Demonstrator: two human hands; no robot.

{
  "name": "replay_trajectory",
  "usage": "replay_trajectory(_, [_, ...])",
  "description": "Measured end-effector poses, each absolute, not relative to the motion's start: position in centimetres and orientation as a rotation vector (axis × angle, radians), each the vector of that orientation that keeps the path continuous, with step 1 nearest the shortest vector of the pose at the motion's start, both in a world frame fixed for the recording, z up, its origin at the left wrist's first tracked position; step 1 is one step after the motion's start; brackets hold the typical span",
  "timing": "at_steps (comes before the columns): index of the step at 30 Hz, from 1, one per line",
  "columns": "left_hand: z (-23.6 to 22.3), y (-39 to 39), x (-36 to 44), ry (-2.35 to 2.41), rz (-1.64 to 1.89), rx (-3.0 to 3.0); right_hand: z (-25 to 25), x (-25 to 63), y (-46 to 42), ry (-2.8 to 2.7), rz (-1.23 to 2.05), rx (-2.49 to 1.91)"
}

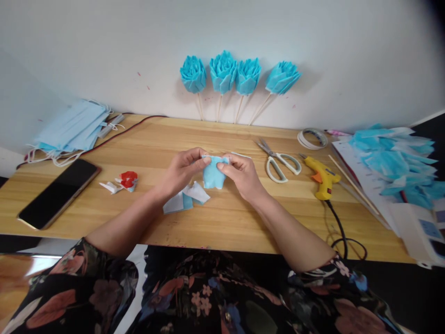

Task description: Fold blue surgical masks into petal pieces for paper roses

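A small light-blue piece of mask fabric (214,175) is stretched between my two hands, just above the wooden table. My left hand (186,166) pinches its upper left corner between thumb and fingers. At the upper right corner, my right hand (241,172) grips it the same way. Below my left hand lie more blue and white fabric pieces (186,198), partly overlapping. A thin white strip (241,154) shows behind my right hand. Scissors with white handles (277,162) rest to the right, blades partly apart.
Several blue fabric flowers (223,72) on sticks lean on the wall. At left are face masks (71,127), a phone (60,194) and red-and-white scraps (128,180). To the right are a tape roll (300,139), a yellow glue gun (323,178) with a cable, and blue petals (389,157).
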State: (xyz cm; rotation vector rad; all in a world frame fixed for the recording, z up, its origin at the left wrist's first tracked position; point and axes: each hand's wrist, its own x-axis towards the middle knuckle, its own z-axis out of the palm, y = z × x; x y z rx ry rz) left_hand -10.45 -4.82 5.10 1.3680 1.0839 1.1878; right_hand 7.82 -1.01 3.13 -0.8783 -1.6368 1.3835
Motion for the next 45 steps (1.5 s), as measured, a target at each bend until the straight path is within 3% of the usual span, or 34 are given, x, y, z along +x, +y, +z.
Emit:
replay_trajectory(7, [4.7,-4.4,-11.0,1.18,1.245,1.402,3.0,8.7,0.1,-1.557,1.529,-0.743])
replay_trajectory(20, [4.8,-4.1,-11.2,1.124,1.267,1.23,2.5,8.2,0.0,-1.556,1.3,-0.938])
replay_trajectory(25, [4.7,-3.5,-12.0,1.019,1.486,1.249,2.8,8.7,0.5,-1.512,1.226,-0.963])
replay_trajectory(29, [4.9,-3.8,-11.9,1.23,1.343,1.375,2.8,8.5,0.2,-1.548,1.229,-0.964])
replay_trajectory(33, [5.2,-4.3,-11.4,1.239,1.217,1.426,2.9,8.2,-0.2,-1.559,1.253,-0.946])
replay_trajectory(45, [4.6,-3.7,-11.4,1.234,1.384,1.25,3.4,8.5,-0.2,-1.588,1.461,-0.845])
